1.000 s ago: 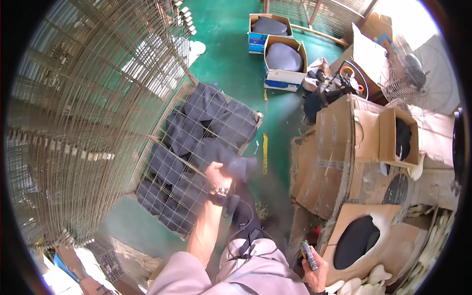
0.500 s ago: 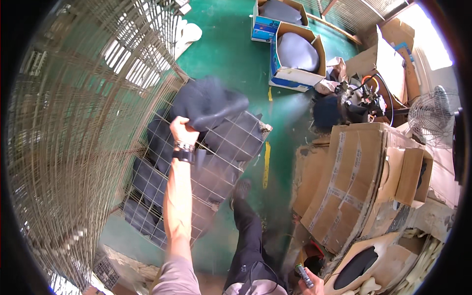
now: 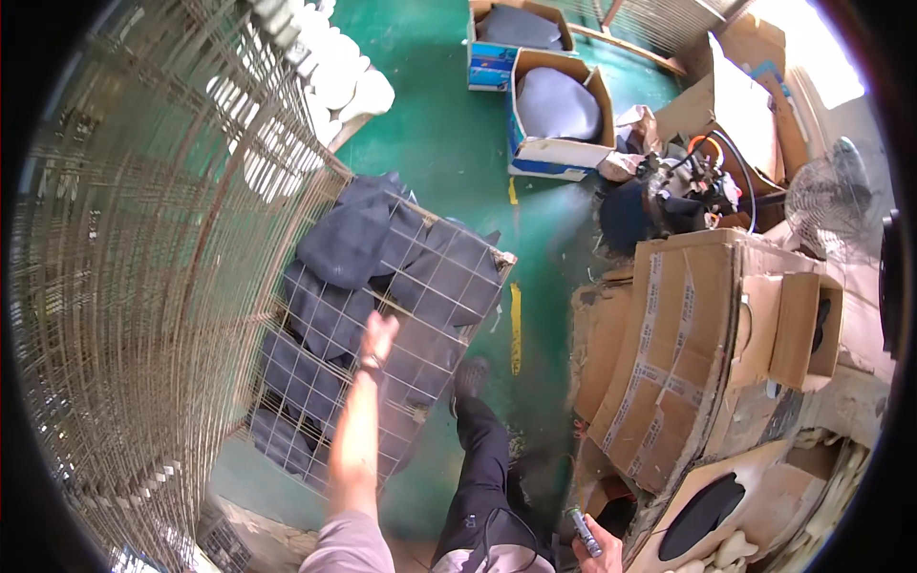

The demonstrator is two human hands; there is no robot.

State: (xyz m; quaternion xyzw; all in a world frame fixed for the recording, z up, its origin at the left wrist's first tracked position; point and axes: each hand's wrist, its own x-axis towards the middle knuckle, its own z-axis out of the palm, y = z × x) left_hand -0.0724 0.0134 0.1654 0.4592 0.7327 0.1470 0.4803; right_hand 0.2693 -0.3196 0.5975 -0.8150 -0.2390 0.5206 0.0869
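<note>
A dark grey padded piece [image 3: 346, 237], shaped like a seat cover, lies on top of the wire-grid basket [image 3: 507, 258]. More dark pieces [image 3: 320, 310] show through the basket's mesh. My left hand [image 3: 380, 336] hovers over the mesh, just below the top piece and apart from it. It is slightly blurred, its fingers look loosely extended, and nothing shows in it. At the lower edge my right hand [image 3: 600, 548] is closed around a slim silver cylindrical tool [image 3: 584, 533], whose exact kind I cannot make out.
Tall wire mesh [image 3: 143, 248] lines the left side, with white moulded pieces [image 3: 344, 86] beyond it. Two open boxes [image 3: 564, 170] hold grey padded pieces. A cardboard-covered bench [image 3: 659, 363], a machine with hoses [image 3: 669, 196] and a fan [image 3: 831, 205] stand at right.
My left hand has let go of the dark padded piece and drawn back toward me. The piece now rests further left on the basket. My right hand still holds the silver tool.
</note>
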